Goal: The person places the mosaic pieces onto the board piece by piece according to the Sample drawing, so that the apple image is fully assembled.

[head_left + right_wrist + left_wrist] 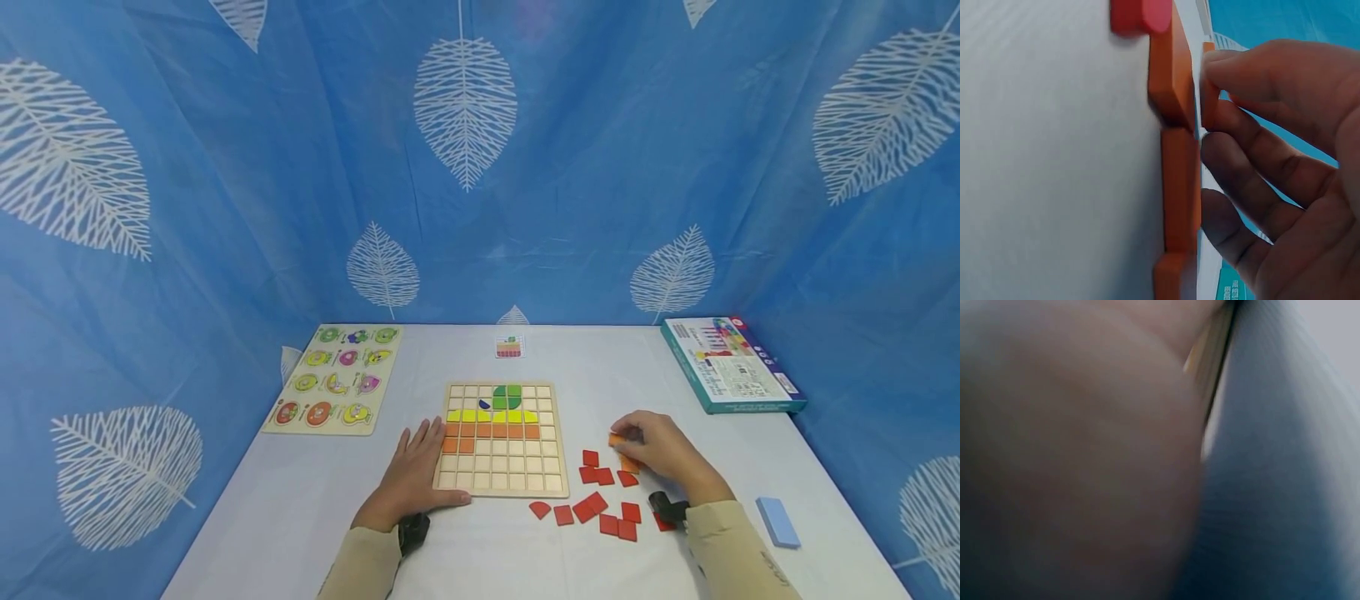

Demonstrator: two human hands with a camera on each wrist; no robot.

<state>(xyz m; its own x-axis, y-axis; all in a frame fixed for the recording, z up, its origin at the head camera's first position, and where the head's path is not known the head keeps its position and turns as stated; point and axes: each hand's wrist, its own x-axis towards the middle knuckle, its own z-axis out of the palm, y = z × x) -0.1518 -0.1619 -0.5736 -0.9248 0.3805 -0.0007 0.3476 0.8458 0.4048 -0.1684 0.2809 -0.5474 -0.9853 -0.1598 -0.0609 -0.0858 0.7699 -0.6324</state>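
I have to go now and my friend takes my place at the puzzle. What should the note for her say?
Left hand rests flat on the wooden grid board, at its left edge.
Right hand pinches an orange tile just right of the board.
Red tiles lie loose on the table by the board's lower right.
Done: green top, yellow row, one orange row and two more orange tiles.
Left: most lower squares are bare.
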